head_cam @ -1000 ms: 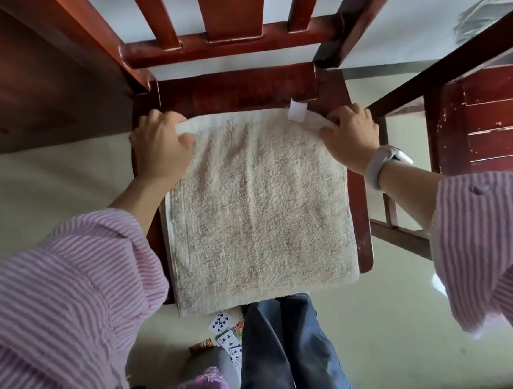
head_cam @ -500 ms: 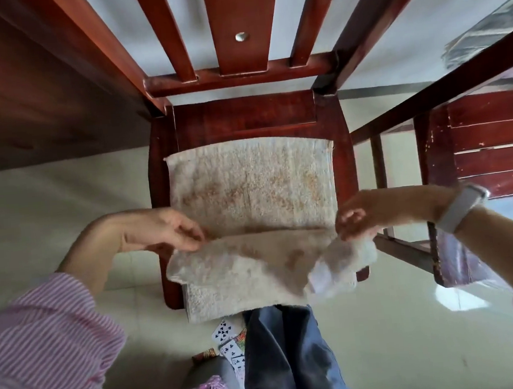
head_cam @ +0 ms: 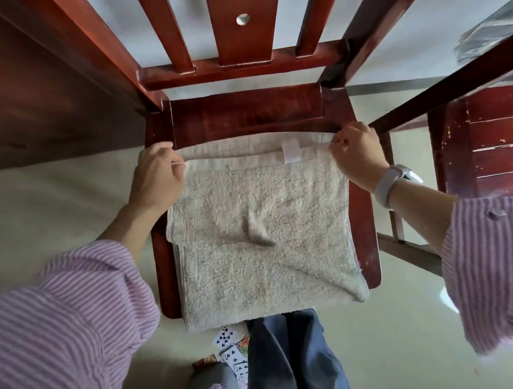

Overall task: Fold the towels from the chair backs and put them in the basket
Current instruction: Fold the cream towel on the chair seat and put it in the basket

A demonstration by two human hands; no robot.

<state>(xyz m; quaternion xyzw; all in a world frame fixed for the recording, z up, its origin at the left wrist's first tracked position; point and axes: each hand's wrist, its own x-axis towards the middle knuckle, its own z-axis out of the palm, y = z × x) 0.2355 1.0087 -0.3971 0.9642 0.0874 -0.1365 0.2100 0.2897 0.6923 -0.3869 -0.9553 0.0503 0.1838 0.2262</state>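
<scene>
A beige towel point(head_cam: 261, 231) lies folded on the seat of a red-brown wooden chair point(head_cam: 242, 115), its near edge hanging over the seat's front. A white label shows at the towel's far edge. My left hand point(head_cam: 157, 178) pinches the far left corner of the top layer. At the far right corner my right hand point(head_cam: 358, 154), with a pale watch on the wrist, pinches the same layer. A crease runs across the middle of the towel. No basket is in view.
The chair's slatted back point(head_cam: 243, 24) rises just beyond the towel. A dark wooden table edge point(head_cam: 23, 100) is at the left, and another wooden chair point(head_cam: 498, 142) stands at the right. Playing cards point(head_cam: 231, 348) lie on the pale floor by my legs.
Both hands lifted the towel's far corners, pulled them toward me, then carried them back to the far edge, so the towel now lies doubled on the seat.
</scene>
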